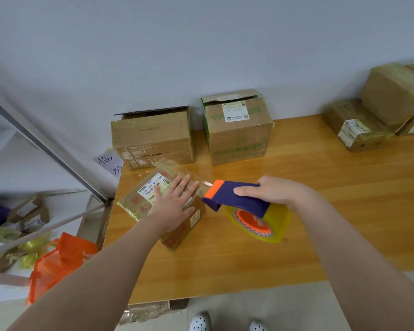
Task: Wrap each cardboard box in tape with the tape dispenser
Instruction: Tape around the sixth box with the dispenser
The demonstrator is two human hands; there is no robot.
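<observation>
Head view: both forearms reach over a wooden table [308, 211].
Left hand [175, 201]: lies flat with its fingers straight and a little spread. The palm presses on top of the small cardboard box [133, 205].
Right hand [277, 193]: fingers and thumb curl round the blue body of the tape dispenser [237, 199]. Its orange front end is just beside the box's upper right edge.
Tape roll [281, 223]: yellowish, on an orange hub, hanging under the dispenser low over the wood.
Small box position: skewed, near the table's left edge, its top glossy with tape.
Writing: the box's white label [153, 187] reads "159 159 403 160". The open-flapped box [153, 137] behind shows "NEW" and a further word that is unclear. The green-printed box [237, 132] carries a QR label.
Room: bare wood lies ahead of and to the right of the dispenser. Stacked boxes [392, 101] fill the far right corner.
</observation>
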